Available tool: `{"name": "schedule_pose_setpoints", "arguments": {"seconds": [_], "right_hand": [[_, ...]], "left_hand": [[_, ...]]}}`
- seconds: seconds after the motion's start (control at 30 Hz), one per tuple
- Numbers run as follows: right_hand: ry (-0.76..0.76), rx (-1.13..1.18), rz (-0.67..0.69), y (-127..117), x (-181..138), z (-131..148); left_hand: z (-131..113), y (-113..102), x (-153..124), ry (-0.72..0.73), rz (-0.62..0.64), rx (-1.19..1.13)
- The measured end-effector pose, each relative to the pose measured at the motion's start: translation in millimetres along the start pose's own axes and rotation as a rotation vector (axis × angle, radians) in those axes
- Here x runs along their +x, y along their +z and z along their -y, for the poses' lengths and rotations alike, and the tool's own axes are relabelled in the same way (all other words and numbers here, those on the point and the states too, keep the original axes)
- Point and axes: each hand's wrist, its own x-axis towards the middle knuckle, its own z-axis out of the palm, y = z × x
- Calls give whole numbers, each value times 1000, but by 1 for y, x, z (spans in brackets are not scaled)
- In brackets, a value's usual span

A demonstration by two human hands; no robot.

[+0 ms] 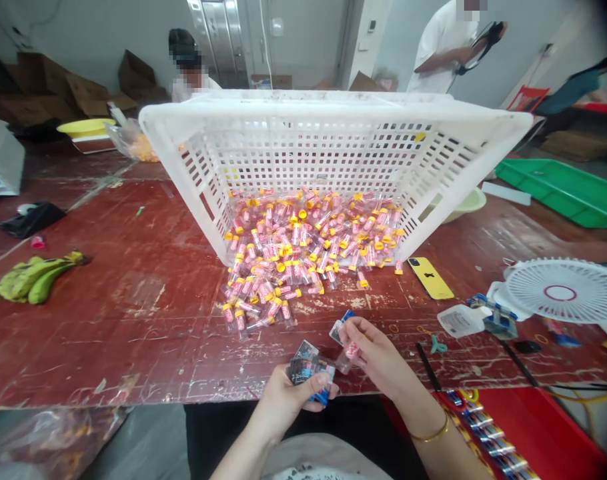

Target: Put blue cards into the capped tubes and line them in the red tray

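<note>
My left hand [288, 400] is closed around a small stack of dark printed cards or packets [308, 370] at the table's near edge. My right hand [376, 353] pinches a small clear tube with pink contents [347, 357] together with a blue-and-white card [339, 327]. Just beyond my hands, a heap of small pink tubes with yellow caps [303, 247] spills out of a tipped white plastic crate [333, 147] onto the red table [133, 320].
A yellow phone [431, 277], a white fan [558, 290] and a green tray [563, 190] lie to the right. Bananas [33, 277] lie at the left. A red bin [533, 427] with strips of packets stands at the lower right. Other people are behind the crate.
</note>
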Motion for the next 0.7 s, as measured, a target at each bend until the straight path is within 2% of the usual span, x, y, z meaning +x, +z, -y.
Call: {"name": "schedule_pose_setpoints", "arguments": {"seconds": [0.07,0.17,0.3,0.4,0.5,0.6,0.7], "right_hand": [[-52,30,7,-2,0,2],[-252,-44,-17,1,-3,8],[-533,-244,-38,8,-14,19],[-616,-464,15,11,-20,26],[-542,-589,91,12,-16,27],[-357,-401,153,11,-6,20],[-190,-190,133,9,1,8]], "left_hand": [[2,1,3,29,-22,-37],[3,2,6,96,-36,-88],[2,4,7,180,-59,-63],[1,5,7,219,-83,-28],[1,6,7,236,-75,8],[1,11,5,158,-62,-69],[-1,18,2,7,-45,-206]]}}
